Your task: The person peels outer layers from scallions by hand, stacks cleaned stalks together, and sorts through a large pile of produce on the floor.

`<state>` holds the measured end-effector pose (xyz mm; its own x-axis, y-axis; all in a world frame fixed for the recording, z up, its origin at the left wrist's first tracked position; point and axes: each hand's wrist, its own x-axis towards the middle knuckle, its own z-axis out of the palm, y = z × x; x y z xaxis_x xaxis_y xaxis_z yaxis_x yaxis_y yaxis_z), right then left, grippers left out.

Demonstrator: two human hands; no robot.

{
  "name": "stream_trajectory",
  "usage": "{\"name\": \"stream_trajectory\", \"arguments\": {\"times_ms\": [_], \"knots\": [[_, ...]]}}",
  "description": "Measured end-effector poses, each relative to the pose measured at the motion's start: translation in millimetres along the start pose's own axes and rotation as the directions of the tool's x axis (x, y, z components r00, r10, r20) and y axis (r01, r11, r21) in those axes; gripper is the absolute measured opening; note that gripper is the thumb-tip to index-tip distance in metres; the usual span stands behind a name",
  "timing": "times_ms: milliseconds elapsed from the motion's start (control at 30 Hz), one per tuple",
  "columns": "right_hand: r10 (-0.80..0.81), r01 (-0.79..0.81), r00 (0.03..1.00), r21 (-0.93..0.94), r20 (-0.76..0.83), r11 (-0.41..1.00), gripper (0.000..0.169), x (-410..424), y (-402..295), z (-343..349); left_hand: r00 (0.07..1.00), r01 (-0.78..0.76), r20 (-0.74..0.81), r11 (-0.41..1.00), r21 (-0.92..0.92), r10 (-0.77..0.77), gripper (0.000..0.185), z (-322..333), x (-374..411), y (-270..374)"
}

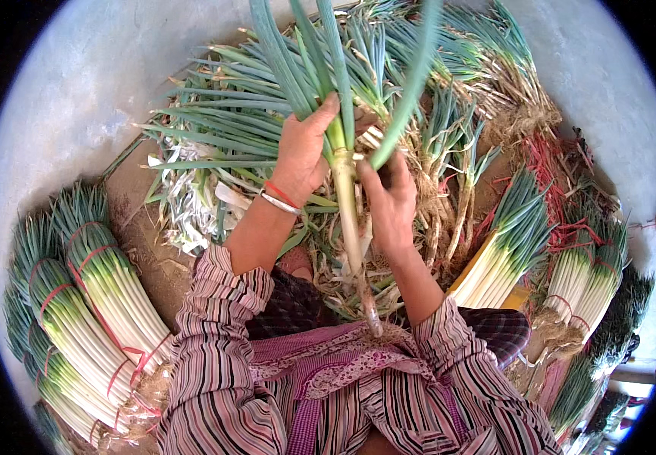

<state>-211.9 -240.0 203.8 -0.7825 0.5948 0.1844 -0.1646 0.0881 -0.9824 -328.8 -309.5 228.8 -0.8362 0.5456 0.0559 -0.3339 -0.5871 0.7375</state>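
Observation:
My left hand (pixel 303 151), with a red band and a silver bracelet at the wrist, grips a large green onion (pixel 346 210) just below its spreading green leaves. The onion stands upright in front of me, its rooted end down by the purple patterned apron (pixel 356 352). My right hand (pixel 389 199) holds a green leaf (pixel 400 131) between thumb and fingers, to the right of the stalk. That leaf leans outward, and whether it is still joined to the stalk cannot be told. White and green peelings (pixel 191 210) lie in a heap beyond my left forearm.
Bundles of green onions tied with red bands (pixel 100 267) lie at left. Loose unpeeled onions (pixel 447 148) spread across the far floor. At right are a yellow holder (pixel 473 259) with peeled onions (pixel 498 244), red ties (pixel 544 170) and more tied bundles (pixel 595 273). A pale wall (pixel 77 85) curves behind.

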Motion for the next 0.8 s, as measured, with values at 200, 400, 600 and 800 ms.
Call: {"name": "stream_trajectory", "arguments": {"times_ms": [200,400,600,800], "knots": [[0.444,-0.214,0.821,-0.528,0.359,0.822,0.028,-110.9,64.9,-72.6,0.996,-0.088,0.003,0.995,-0.048,0.088,0.024,-63.8,26.9,54.2],[0.476,0.193,0.788,-0.891,0.39,0.41,0.032,-80.0,119.3,-110.6,0.99,-0.118,-0.058,0.985,0.129,0.126,0.023,-41.5,7.8,49.1],[-0.023,0.086,0.96,-0.214,0.279,0.973,0.022,16.4,11.0,6.9,0.996,-0.058,-0.045,0.972,0.226,0.07,0.033,-11.0,8.0,26.7],[0.138,-0.13,0.967,-0.049,0.213,0.99,0.015,17.0,-10.8,0.1,0.99,-0.068,0.134,0.985,0.16,0.047,0.029,-19.8,7.2,25.9]]}}
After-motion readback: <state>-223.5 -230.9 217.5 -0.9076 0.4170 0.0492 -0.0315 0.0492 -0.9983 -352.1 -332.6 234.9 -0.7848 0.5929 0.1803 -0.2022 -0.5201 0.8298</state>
